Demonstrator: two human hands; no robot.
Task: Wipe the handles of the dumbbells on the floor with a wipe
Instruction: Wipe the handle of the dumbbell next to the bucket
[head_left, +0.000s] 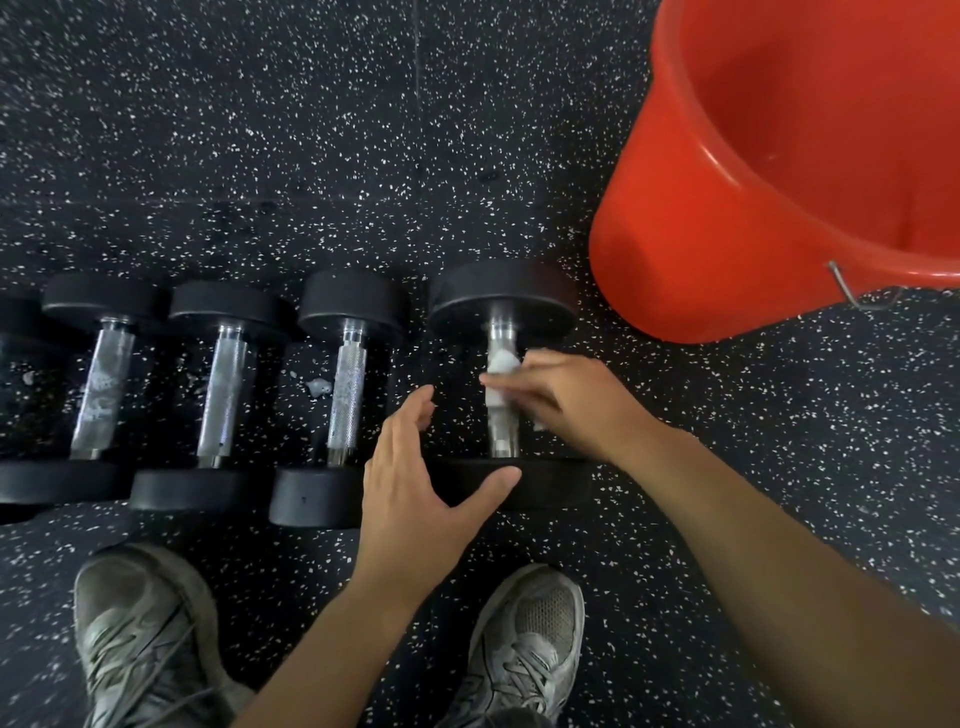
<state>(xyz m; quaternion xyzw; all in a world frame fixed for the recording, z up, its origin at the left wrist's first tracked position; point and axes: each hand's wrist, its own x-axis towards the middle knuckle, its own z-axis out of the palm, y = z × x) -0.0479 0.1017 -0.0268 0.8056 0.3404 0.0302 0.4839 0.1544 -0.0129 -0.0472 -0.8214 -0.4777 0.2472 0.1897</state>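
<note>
Several black dumbbells with metal handles lie side by side on the speckled floor. On the handle of the rightmost dumbbell (503, 306) my right hand (561, 400) holds a white wipe (500, 374), wrapped around the middle of the bar. My left hand (421, 483) is open with fingers spread, its thumb lying on that dumbbell's near head. The third dumbbell (348, 400), the second dumbbell (223, 395) and the one further left (104, 389) lie untouched.
A large red bucket (727, 218) with a wire handle stands at the upper right, close to the rightmost dumbbell. My two grey shoes (145, 634) are at the bottom. A small pale scrap (318, 387) lies on the floor between two dumbbells.
</note>
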